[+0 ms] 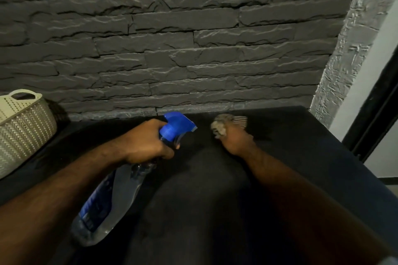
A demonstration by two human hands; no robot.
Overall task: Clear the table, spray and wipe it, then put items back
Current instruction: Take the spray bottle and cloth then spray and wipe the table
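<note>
black table (301, 157): spray bottle (107, 200), clear body, blue label, blue trigger head, tilted above the table's middle, left hand (148, 142) clenched round its neck; liquid level cannot be told. grey cloth (228, 121) bunched in the right hand's (234, 140) grasp, near the table's far edge. cream perforated basket (23, 127) at the table's left end, contents hidden.

Dark stacked-stone wall (172, 28), rough grey pillar (344, 49) at right, dim light
</note>
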